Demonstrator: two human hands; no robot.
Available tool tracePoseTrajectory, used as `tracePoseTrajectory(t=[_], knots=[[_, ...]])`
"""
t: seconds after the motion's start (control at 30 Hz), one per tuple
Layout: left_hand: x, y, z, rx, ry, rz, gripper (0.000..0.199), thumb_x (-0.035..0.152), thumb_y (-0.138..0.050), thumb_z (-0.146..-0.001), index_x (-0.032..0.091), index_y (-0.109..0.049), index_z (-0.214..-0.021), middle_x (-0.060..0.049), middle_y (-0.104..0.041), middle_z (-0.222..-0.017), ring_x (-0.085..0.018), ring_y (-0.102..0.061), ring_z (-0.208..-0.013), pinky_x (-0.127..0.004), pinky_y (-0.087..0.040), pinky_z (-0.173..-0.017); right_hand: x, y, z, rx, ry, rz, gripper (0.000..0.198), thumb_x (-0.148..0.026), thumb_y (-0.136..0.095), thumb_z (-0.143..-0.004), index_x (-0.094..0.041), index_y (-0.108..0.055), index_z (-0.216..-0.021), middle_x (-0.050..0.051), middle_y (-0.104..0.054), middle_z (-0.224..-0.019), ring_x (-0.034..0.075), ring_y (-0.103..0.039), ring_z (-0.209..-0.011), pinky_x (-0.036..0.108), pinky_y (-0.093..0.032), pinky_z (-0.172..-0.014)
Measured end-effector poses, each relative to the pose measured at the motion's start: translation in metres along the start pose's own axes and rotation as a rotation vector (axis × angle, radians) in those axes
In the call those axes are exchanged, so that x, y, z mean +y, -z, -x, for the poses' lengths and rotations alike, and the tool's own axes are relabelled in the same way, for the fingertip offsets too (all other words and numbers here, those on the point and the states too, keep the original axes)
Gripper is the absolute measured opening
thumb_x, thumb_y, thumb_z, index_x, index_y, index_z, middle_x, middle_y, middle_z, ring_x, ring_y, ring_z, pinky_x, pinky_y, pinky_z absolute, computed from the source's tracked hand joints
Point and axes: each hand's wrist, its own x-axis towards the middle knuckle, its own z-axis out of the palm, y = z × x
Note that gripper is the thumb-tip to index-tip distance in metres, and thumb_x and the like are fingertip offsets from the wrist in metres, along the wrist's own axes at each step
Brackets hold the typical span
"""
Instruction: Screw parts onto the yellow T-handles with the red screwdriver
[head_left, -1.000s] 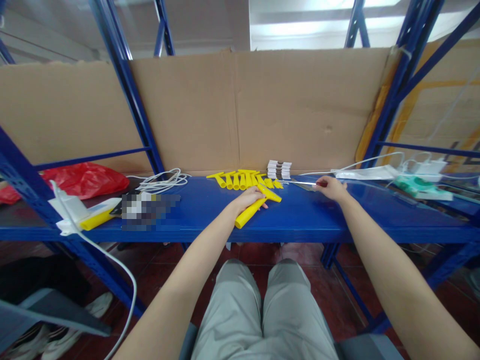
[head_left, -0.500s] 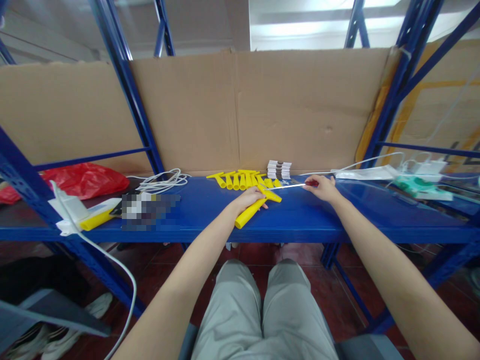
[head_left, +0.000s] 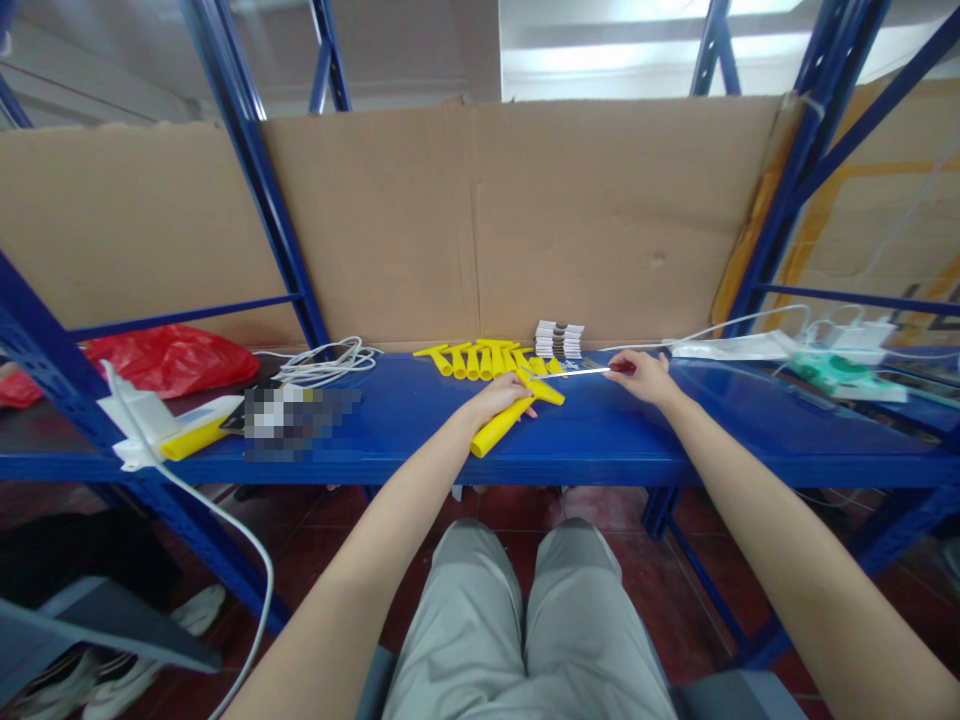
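Note:
My left hand [head_left: 498,396] is closed around a yellow T-shaped plastic handle [head_left: 499,430], its round grip slanting toward me near the shelf's front edge. My right hand [head_left: 643,376] grips a screwdriver [head_left: 587,372] by its dark red handle. The thin metal shaft runs leftward, and its tip is at the head of the yellow piece; whether it sits inside cannot be made out. Behind my left hand lies a row of several similar yellow T-shaped handles [head_left: 459,364]. Small yellow parts [head_left: 553,367] are beside them, under a stack of white pieces with dark bands [head_left: 559,340].
The blue shelf [head_left: 420,430] is backed by a cardboard sheet [head_left: 600,210]. To the left are a coiled white cable [head_left: 330,362], a red plastic bag [head_left: 176,362] and a white-and-yellow item [head_left: 199,435]. Rightward lie a white strip [head_left: 735,347] and a green item [head_left: 844,377].
Almost nothing differs. Both hands keep their grips, and the yellow handle has shifted very slightly to the right.

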Motion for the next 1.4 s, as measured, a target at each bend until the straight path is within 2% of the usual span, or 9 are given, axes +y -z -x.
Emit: tracePoseTrajectory(t=[0.23, 0.53, 0.7, 0.83, 0.93, 1.03, 1.17, 1.3, 1.4], knots=[[0.003, -0.003, 0.003, 0.022, 0.003, -0.001, 0.008, 0.007, -0.051, -0.084, 0.014, -0.049, -0.087, 0.001, -0.062, -0.059, -0.011, -0.062, -0.051, -0.019, -0.044, -0.049, -0.001, 0.001, 0.0, -0.005, -0.015, 0.006, 0.02, -0.044, -0.058, -0.073, -0.026, -0.063, -0.081, 0.003, -0.07, -0.09, 0.028, -0.061, -0.092, 0.067, -0.016, -0.097], [0.009, -0.007, 0.003, 0.077, 0.001, -0.074, 0.014, 0.012, -0.055, -0.083, 0.016, -0.049, -0.095, 0.002, -0.059, -0.062, -0.011, -0.058, -0.048, -0.019, -0.04, -0.042, -0.003, 0.002, 0.0, 0.044, 0.041, 0.047, 0.021, -0.046, -0.055, -0.077, -0.027, -0.064, -0.081, 0.003, -0.07, -0.086, 0.027, -0.061, -0.089, 0.063, -0.019, -0.097], [0.02, -0.006, 0.005, 0.127, -0.021, -0.215, 0.019, 0.007, -0.05, -0.082, 0.015, -0.045, -0.099, 0.0, -0.062, -0.071, -0.008, -0.053, -0.043, -0.019, -0.041, -0.044, -0.006, 0.002, 0.0, 0.071, 0.057, 0.045, 0.022, -0.046, -0.055, -0.078, -0.026, -0.064, -0.082, 0.005, -0.07, -0.088, 0.028, -0.06, -0.09, 0.059, -0.02, -0.097], [0.024, 0.0, 0.007, 0.176, -0.048, -0.363, 0.029, 0.005, -0.053, -0.076, 0.016, -0.043, -0.101, -0.002, -0.064, -0.075, -0.01, -0.054, -0.044, -0.02, -0.041, -0.046, -0.008, 0.001, -0.001, 0.085, 0.082, 0.042, 0.026, -0.049, -0.053, -0.079, -0.026, -0.063, -0.083, 0.005, -0.07, -0.089, 0.028, -0.06, -0.09, 0.057, -0.021, -0.095], [0.029, 0.001, 0.011, 0.218, -0.029, -0.525, 0.032, 0.006, -0.055, -0.074, 0.017, -0.044, -0.102, -0.006, -0.065, -0.078, -0.016, -0.06, -0.053, -0.024, -0.043, -0.051, -0.011, 0.001, 0.0, 0.084, 0.097, 0.055, 0.027, -0.05, -0.052, -0.08, -0.026, -0.063, -0.084, 0.006, -0.07, -0.09, 0.028, -0.06, -0.09, 0.055, -0.022, -0.095], [0.032, -0.001, 0.014, 0.276, -0.036, -0.65, 0.035, 0.006, -0.056, -0.073, 0.016, -0.044, -0.105, -0.013, -0.066, -0.09, -0.025, -0.066, -0.075, -0.029, -0.047, -0.063, -0.014, 0.002, 0.001, 0.086, 0.105, 0.08, 0.025, -0.047, -0.052, -0.08, -0.025, -0.063, -0.083, 0.006, -0.07, -0.089, 0.028, -0.06, -0.09, 0.053, -0.024, -0.094], [0.029, -0.003, 0.014, 0.329, -0.079, -0.741, 0.042, 0.007, -0.057, -0.074, 0.015, -0.043, -0.113, -0.019, -0.065, -0.103, -0.031, -0.063, -0.1, -0.033, -0.046, -0.08, -0.019, 0.006, 0.005, 0.029, 0.144, 0.091, 0.021, -0.042, -0.054, -0.08, -0.022, -0.062, -0.08, 0.007, -0.07, -0.085, 0.025, -0.061, -0.082, 0.044, -0.035, -0.086], [0.025, 0.001, 0.015, 0.327, -0.062, -0.911, 0.04, 0.009, -0.05, -0.08, 0.013, -0.041, -0.119, -0.023, -0.062, -0.111, -0.032, -0.061, -0.107, -0.037, -0.045, -0.086, -0.028, 0.011, 0.01, -0.081, 0.251, 0.056, 0.023, -0.041, -0.052, -0.082, -0.02, -0.061, -0.077, 0.009, -0.068, -0.081, 0.021, -0.06, -0.072, 0.032, -0.04, -0.067], [0.025, 0.005, 0.018, 0.316, -0.003, -1.047, 0.041, 0.009, -0.044, -0.082, 0.012, -0.037, -0.122, -0.023, -0.062, -0.113, -0.031, -0.061, -0.106, -0.039, -0.045, -0.086, -0.036, 0.014, 0.015, -0.117, 0.294, 0.076, 0.024, -0.041, -0.051, -0.084, -0.02, -0.06, -0.078, 0.008, -0.068, -0.078, 0.02, -0.059, -0.068, 0.029, -0.039, -0.062]])
